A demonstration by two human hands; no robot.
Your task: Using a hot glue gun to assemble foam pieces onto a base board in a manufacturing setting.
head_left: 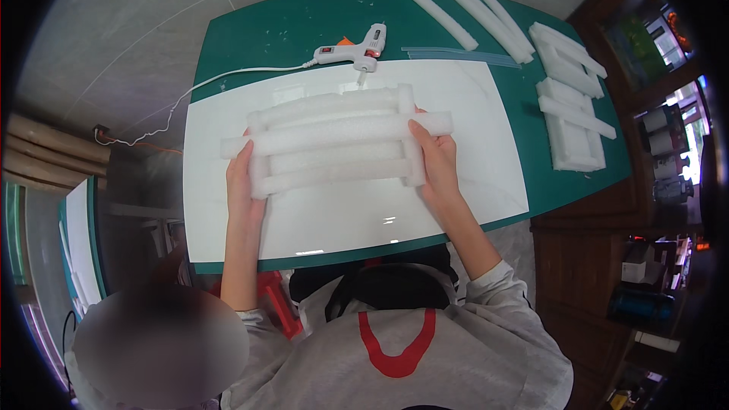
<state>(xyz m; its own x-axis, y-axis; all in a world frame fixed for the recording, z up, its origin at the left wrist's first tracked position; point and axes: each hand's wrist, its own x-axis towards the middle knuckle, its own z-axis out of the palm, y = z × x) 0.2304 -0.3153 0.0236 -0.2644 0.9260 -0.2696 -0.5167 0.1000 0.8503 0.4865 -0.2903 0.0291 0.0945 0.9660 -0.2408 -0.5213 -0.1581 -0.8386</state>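
Note:
A frame of white foam rods, several long ones crossed by two short uprights, lies on the glossy white board on the green table. My left hand grips the frame's left upright, fingers curled over it. My right hand holds the right upright and presses on the long top rod that sticks out past both sides. Both forearms come in from the lower edge.
A white hot glue gun with its cord lies behind the board. Loose foam rods and stacked foam frames sit at the table's back right. Another person's blurred head is at lower left. Wooden shelves stand to the right.

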